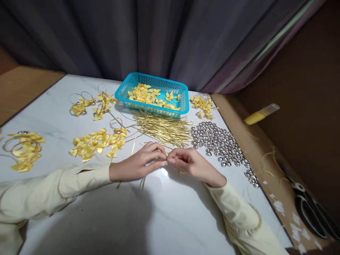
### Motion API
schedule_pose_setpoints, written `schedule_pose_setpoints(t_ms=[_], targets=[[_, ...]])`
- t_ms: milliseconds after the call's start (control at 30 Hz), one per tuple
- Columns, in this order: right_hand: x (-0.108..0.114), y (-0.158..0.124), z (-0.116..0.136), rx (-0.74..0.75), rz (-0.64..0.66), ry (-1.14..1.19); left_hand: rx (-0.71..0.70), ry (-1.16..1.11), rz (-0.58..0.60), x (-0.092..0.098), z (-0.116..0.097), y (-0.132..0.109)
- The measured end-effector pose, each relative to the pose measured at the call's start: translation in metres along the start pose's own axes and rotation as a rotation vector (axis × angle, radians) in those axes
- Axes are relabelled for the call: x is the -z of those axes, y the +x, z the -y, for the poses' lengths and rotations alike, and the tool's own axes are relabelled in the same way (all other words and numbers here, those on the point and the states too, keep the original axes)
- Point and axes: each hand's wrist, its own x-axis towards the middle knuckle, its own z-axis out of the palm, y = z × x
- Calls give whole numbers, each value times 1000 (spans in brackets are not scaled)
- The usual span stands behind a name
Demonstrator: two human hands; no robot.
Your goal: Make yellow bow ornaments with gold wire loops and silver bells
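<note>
My left hand (pixel 145 160) and my right hand (pixel 188 163) meet over the white marbled table, fingertips pinched together and touching or nearly so. What lies between the fingertips is too small and hidden to make out. A bit of yellow ribbon (pixel 182 172) peeks out under my right hand. Just behind both hands lies a heap of gold cords (pixel 166 129). Loose gold cord ends (pixel 118 185) stick out below my left wrist. Yellow ribbon bows (pixel 86 145) lie left of my left hand, and a spread of small silver beads (pixel 217 141) lies right of my right hand.
A turquoise basket (pixel 120 92) holding yellow bows stands at the back. Bows with cord loops (pixel 78 108) lie back left, others (pixel 25 152) far left, more (pixel 203 106) back right. Along the right edge are black-handled scissors (pixel 309 216), paper scraps (pixel 278 207) and a yellow-filled tube (pixel 261 114).
</note>
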Motion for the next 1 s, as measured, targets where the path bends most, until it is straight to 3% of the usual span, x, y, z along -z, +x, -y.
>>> schedule_pose_setpoints(t_ms=[467, 1000], targets=[[-1, -2, 4, 71, -45, -165, 89, -65, 163, 3, -2, 1], [-5, -2, 6, 137, -80, -330, 129, -155, 198, 9, -5, 5]])
